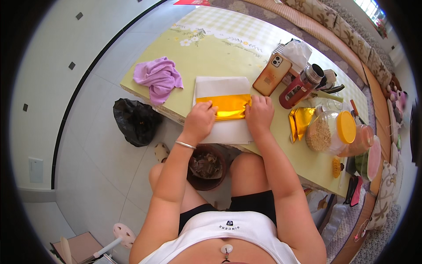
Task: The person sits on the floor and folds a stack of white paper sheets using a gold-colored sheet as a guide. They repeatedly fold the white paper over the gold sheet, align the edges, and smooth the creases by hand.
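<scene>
A strip of shiny gold foil paper [231, 102] lies across white paper sheets [222, 83] at the table's near edge. My left hand [200, 119] has its fingers curled and pressed on the foil's left end. At the right end, my right hand [260, 113] pinches the foil between thumb and fingers. Both hands rest low over the white sheets, and the fingertips partly hide the foil's ends. Folded gold foil pieces [301, 122] lie on the table to the right of my right hand.
Left on the table is a crumpled purple cloth [159, 79]. To the right stand a phone [272, 74], a red thermos [299, 89] and a yellow-lidded jar [323, 134]. Below are a black plastic bag [135, 122] and a bin [211, 182] between my knees.
</scene>
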Tool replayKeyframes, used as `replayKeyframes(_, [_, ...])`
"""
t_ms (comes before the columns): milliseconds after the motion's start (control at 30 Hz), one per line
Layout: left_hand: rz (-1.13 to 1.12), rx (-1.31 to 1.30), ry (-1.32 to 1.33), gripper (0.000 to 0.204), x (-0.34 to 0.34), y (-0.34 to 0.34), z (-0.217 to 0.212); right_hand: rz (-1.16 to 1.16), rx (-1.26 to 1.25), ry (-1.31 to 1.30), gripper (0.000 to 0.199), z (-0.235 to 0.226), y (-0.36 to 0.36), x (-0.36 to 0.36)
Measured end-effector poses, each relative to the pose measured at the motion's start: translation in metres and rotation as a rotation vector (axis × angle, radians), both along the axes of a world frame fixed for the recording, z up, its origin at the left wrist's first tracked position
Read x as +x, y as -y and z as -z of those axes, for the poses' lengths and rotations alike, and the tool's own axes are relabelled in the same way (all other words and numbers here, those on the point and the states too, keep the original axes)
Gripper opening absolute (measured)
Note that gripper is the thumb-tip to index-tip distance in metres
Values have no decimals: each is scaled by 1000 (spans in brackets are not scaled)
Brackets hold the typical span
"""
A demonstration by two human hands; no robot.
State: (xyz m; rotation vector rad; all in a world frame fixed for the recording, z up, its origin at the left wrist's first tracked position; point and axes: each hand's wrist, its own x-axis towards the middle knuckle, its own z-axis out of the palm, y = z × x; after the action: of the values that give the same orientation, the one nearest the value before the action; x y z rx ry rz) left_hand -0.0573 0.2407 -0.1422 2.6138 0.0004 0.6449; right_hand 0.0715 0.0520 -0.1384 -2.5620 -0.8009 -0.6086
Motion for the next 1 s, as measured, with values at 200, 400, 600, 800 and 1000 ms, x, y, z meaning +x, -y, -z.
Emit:
replayKeyframes(200, [-26,267,-214,95,-21,26,1,-401,-234,-146,57,19,-14,-30])
replayKeyframes(400, [-159,296,-314,102,-47,15,6,-404,-291,-356,88,8,28,-27])
replayKeyframes(600, [-303,107,-44,67,-19,-24,15,-307,113,-230,63,9,45,-8])
replayKeyframes(800, [-254,-9,-129,39,28,-43,-7,-283,535,-913,54,4,5,3])
replayKeyframes(1000, [-395,-512,-213,8,28,-48,-2,-182,821,-1206,65,3,3,2])
